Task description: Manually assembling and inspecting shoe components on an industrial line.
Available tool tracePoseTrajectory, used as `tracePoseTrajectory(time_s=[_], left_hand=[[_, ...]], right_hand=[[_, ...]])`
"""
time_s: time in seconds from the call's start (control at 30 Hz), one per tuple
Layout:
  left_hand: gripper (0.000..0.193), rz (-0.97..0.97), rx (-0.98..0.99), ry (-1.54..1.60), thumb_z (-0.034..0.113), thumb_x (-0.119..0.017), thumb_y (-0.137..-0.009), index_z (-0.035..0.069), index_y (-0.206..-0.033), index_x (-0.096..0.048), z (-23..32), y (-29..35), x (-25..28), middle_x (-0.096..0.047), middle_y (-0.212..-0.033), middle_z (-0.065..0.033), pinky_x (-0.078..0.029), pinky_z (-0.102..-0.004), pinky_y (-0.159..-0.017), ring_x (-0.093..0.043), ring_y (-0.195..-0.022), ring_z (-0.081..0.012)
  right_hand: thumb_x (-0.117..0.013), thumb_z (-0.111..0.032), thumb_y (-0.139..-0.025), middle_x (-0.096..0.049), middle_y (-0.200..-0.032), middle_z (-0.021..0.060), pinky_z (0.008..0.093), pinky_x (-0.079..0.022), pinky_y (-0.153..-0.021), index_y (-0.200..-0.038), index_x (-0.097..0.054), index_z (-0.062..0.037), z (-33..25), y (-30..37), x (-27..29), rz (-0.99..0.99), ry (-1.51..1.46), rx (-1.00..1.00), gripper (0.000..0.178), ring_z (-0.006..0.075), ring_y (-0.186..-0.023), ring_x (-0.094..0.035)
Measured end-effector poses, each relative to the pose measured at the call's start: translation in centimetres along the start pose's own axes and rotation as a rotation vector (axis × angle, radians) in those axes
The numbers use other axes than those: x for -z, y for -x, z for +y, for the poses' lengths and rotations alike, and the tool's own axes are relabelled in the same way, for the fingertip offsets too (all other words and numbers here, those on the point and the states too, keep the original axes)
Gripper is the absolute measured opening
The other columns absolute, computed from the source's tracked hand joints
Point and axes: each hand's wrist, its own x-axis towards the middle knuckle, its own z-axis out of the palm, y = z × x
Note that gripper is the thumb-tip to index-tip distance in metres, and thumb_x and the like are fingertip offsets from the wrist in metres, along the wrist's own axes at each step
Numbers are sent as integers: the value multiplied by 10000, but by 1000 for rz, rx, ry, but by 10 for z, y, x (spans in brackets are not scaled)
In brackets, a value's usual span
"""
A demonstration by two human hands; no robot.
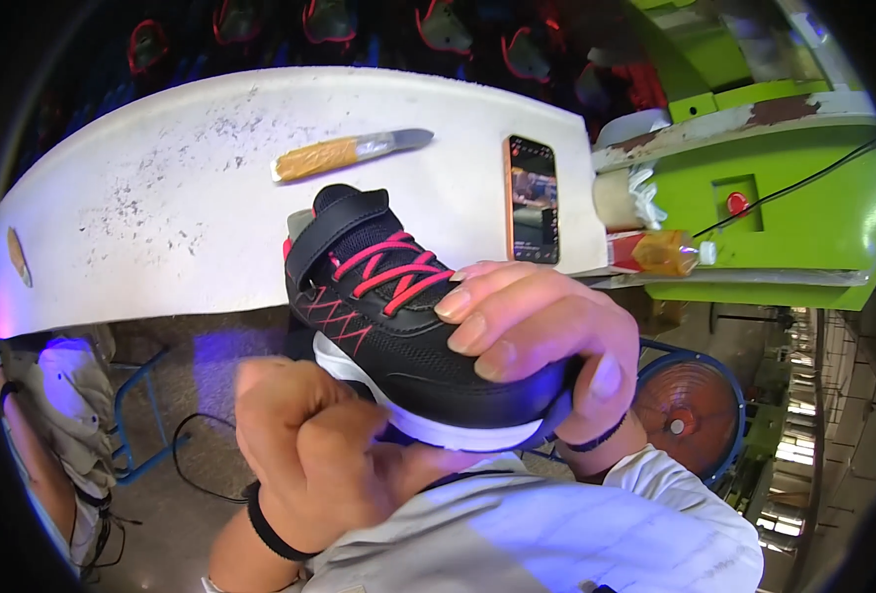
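While right hand [551,331] clamps its toe [467,405], left hand [309,440] fisted, the shoe [383,341] points diagonally lower-right.

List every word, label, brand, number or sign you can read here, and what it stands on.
Readable text: none.
Phone: marks on the screen, too small to read.
Bottle: red label, too blurred to read.
Shoe: no lettering that I can make out.

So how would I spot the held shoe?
Start at the big white table, then drop to its near edge. There, the right hand grips a black shoe by the toe, left hand beside its sole. Red crisscross laces set it apart from the knife and phone.
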Motion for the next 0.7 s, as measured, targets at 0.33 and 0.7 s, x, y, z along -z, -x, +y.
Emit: tracePoseTrajectory(time_s=[0.33, 0.7], left_hand=[[1179, -250, -169, 136, 788, -677, -672, -31, -1467, -379, -23, -62, -48, -589, -1165, -157, -116, -632, -1160, -575, -1081, -350], [939, -216, -135, 348, 694, -637, -819, -8, -1420, -471, -21, -47, -13, -600, -1276, -217, -162, -637, -1150, -532, -1220, -400]], right_hand=[[-624, -465, -952, -647, -1202, 168, 439, -407, -1082, -1163, -640, 28, 11, 7, 37, -37, -268, -180, 536, 307, -1182, -592], [-185, -997, -722, -623, -1127, 173, 395, -423, -1039, -1317, -481, 53, 0, -16, 7, 84, -749, -202, 1242, 244, -1094, -594]])
